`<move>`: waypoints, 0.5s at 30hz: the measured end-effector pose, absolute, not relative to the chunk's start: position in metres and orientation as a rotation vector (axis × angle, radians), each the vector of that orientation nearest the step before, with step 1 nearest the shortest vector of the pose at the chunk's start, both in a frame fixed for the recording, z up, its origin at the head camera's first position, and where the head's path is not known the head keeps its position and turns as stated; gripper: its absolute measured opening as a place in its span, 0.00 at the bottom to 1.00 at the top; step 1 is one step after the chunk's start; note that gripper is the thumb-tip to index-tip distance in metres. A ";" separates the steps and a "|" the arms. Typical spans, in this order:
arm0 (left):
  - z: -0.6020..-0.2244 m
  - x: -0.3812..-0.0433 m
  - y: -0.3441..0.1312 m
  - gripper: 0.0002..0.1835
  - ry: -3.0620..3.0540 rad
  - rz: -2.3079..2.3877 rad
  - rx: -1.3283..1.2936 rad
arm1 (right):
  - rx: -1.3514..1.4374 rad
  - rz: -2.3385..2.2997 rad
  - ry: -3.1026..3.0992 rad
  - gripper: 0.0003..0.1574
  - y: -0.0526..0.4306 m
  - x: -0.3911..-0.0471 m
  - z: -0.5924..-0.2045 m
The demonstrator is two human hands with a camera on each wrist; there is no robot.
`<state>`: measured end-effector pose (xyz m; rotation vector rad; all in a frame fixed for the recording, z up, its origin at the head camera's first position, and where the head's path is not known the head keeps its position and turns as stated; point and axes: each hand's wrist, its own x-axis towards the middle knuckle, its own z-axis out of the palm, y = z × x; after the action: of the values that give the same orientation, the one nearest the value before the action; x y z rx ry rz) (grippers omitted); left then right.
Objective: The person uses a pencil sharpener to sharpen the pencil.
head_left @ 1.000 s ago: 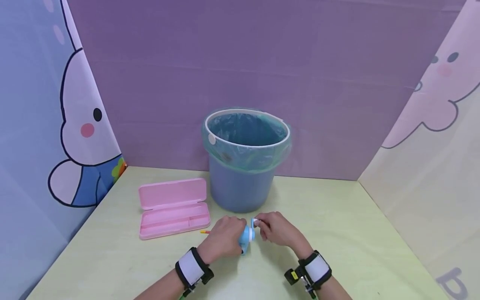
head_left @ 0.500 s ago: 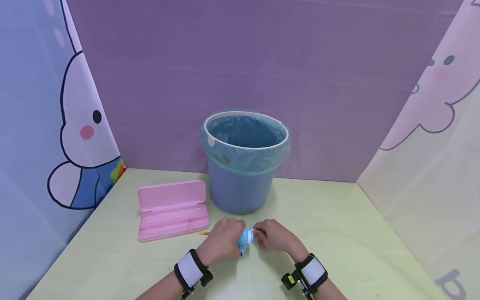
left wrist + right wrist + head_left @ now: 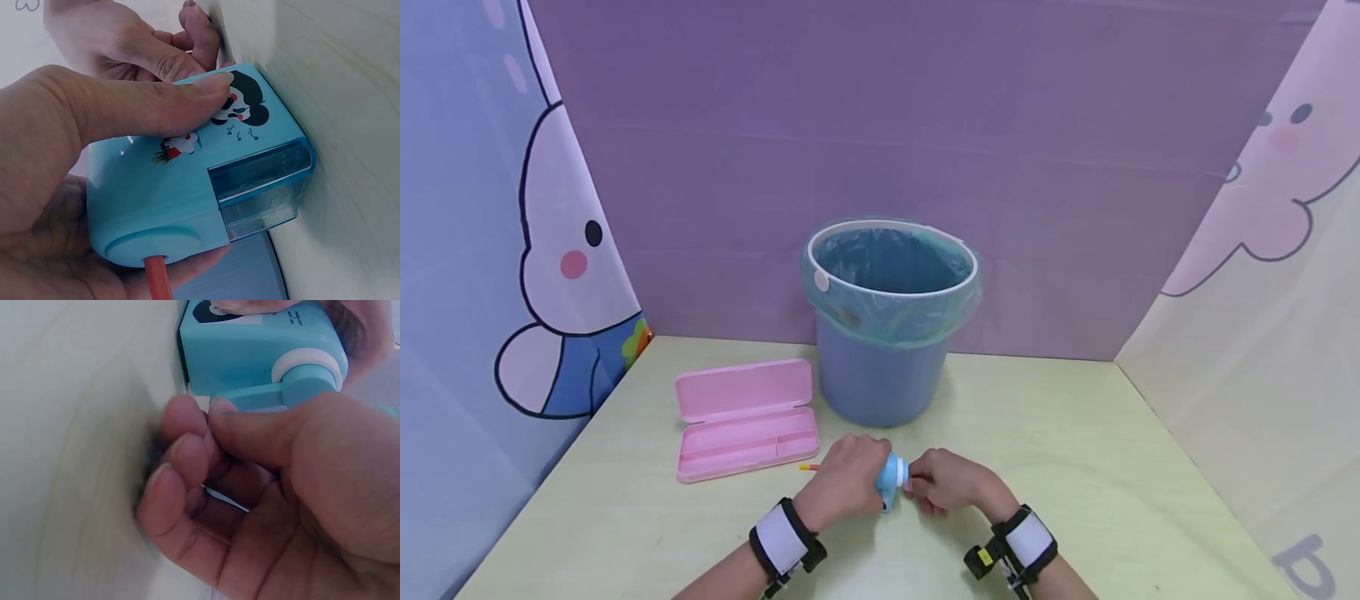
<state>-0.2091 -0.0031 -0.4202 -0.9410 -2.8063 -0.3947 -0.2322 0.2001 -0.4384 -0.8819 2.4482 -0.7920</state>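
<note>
Pinching the crank [image 3: 255,396], right grip [image 3: 953,481] well inside table's right edge [image 3: 1208,493], left grip [image 3: 850,475] curled round sharpener [image 3: 159,197].

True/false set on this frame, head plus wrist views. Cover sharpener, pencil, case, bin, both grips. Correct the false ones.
1. The left grip holds the blue sharpener. True.
2. The right grip is at the sharpener's crank. True.
3. The pencil sticks out on the same side as the crank. False: it sticks out of the opposite side.
4. The pink case is closed. False: its lid is open.
5. The bin is lined with a green bag. True.
6. In the head view, the case is to the right of the bin. False: it is to the left.
</note>
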 end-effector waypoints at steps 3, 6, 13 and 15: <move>-0.420 -0.209 -0.003 0.20 -2.814 -0.391 -0.933 | -0.891 -0.774 2.409 0.16 0.201 -0.232 -0.439; -0.419 -0.208 -0.003 0.20 -2.815 -0.392 -0.930 | -0.906 -0.760 2.377 0.17 0.201 -0.231 -0.438; -0.420 -0.208 -0.003 0.20 -2.793 -0.398 -0.926 | -0.968 -0.778 2.260 0.17 0.204 -0.228 -0.433; -0.420 -0.207 -0.003 0.20 -2.792 -0.393 -0.921 | -0.978 -0.795 2.211 0.18 0.205 -0.229 -0.433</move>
<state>-0.2073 -0.0028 -0.4197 -0.9205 -2.7918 -0.3934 -0.2290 0.2047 -0.4325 -0.9779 2.2114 -0.7948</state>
